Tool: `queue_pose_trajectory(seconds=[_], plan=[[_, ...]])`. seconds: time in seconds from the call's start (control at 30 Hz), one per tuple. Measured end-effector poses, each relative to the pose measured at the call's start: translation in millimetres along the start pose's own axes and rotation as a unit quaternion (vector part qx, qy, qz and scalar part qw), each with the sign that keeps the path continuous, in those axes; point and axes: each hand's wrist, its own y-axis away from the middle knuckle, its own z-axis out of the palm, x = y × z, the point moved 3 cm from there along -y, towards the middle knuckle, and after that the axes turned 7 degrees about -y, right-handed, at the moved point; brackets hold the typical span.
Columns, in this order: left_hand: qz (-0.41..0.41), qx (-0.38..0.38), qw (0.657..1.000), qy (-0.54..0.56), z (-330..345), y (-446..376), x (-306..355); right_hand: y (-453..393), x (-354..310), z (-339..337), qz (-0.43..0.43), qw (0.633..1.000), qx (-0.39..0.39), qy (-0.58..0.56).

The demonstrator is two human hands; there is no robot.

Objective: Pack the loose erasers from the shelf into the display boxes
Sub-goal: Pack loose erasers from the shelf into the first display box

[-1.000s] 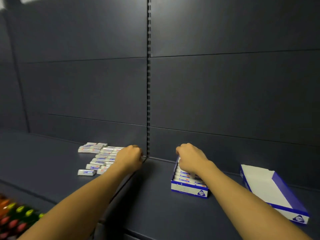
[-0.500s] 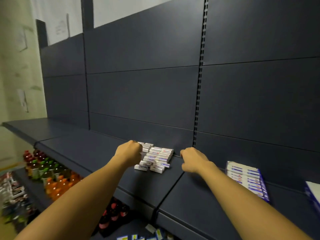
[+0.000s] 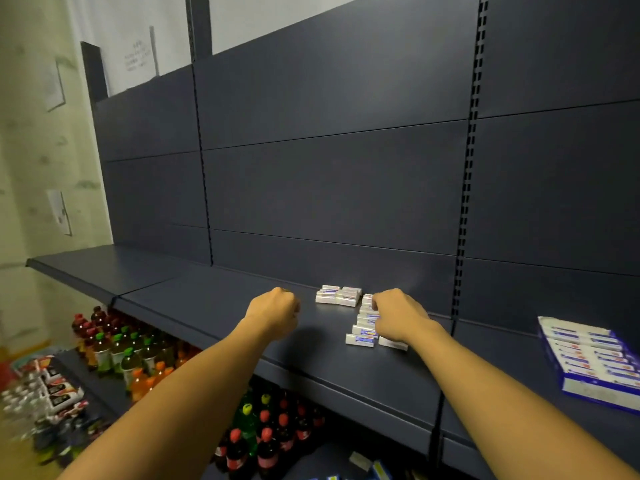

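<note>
Loose white erasers with blue and red labels lie on the dark shelf (image 3: 207,299): a small cluster (image 3: 337,295) near the back panel and a row (image 3: 362,336) running toward me. My right hand (image 3: 398,317) rests on that row, fingers curled down over the erasers and hiding part of them. My left hand (image 3: 273,311) hovers left of the cluster as a closed fist seen from behind, so what is inside it is hidden. A blue and white display box (image 3: 588,362) packed with rows of erasers sits at the far right of the shelf.
The dark back panel rises right behind the erasers, with slotted uprights (image 3: 460,237). Below the shelf stand several drink bottles (image 3: 131,355) with coloured caps and more bottles (image 3: 263,441). Packaged goods (image 3: 52,393) lie at lower left. A pale wall borders the left.
My view swung left, away from the display boxes. My right hand left the box and came onto the loose erasers. My left hand drew back left off the pile as a fist.
</note>
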Motion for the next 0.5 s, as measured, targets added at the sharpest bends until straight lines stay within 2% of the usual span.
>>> queue_pose_trajectory(seconds=[0.23,0.5], plan=[[0.042,-0.006,0.999,0.010,27.1,-15.1,-25.2,-19.1,-24.2,19.5,0.017,1.000,-0.004,-0.004],[0.081,-0.008,0.996,0.026,46.4,-63.1,-25.1,-65.9,-24.2,34.0,0.021,1.000,0.005,0.005]])
